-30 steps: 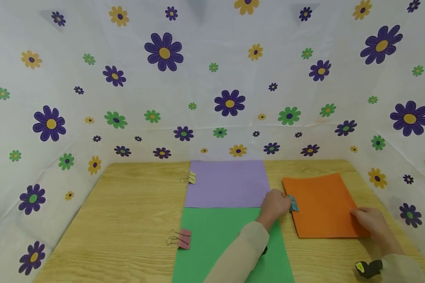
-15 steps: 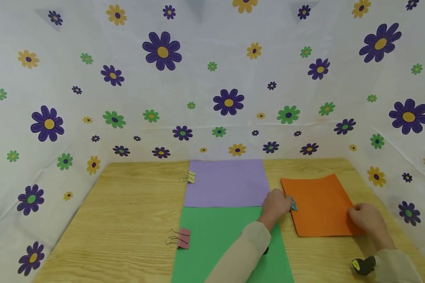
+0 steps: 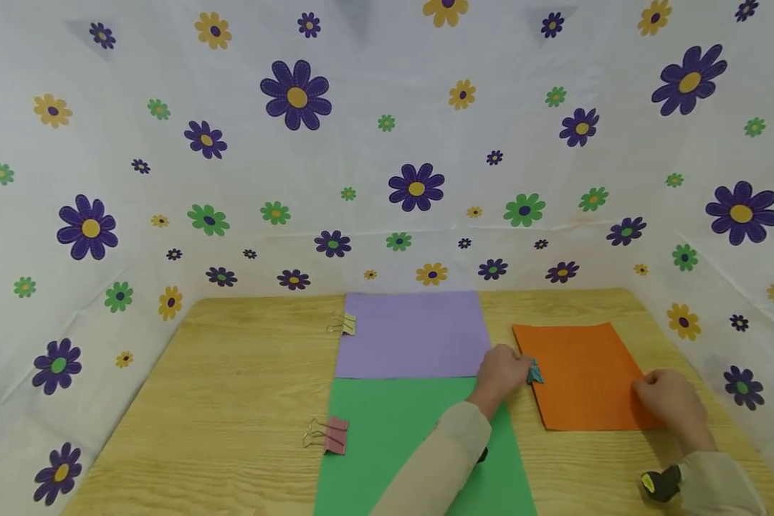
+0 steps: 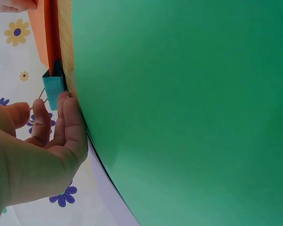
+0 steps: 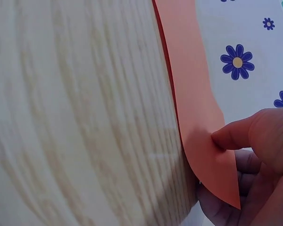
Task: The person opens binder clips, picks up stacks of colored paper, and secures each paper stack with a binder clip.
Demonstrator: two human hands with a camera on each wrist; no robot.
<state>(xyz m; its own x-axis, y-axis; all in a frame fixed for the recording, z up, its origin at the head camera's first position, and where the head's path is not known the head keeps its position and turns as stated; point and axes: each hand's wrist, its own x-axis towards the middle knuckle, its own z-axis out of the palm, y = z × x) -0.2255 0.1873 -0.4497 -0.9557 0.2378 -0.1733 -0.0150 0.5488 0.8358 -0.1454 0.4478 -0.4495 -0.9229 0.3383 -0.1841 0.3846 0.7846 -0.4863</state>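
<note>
A stack of orange paper (image 3: 587,380) lies at the right of the table. On its left edge sits a teal binder clip (image 4: 54,89), its jaws over the sheets. My left hand (image 3: 503,373) pinches the clip's wire handle between thumb and forefinger, as the left wrist view shows; the other fingers lie along the clip's underside. My right hand (image 3: 673,405) holds the right edge of the orange paper, thumb on top and fingers beneath. In the right wrist view that edge (image 5: 212,174) bends up off the wood.
Green paper (image 3: 387,437) and purple paper (image 3: 413,333) lie in the middle of the wooden table (image 3: 219,401). A pink binder clip (image 3: 337,436) grips the green one's left edge, a yellow binder clip (image 3: 348,324) the purple one's. Flowered cloth (image 3: 361,143) encloses the back and sides.
The right hand has shifted slightly left with the paper's edge, and the orange paper's far right corner has come down flatter. The left hand stays at the teal clip.
</note>
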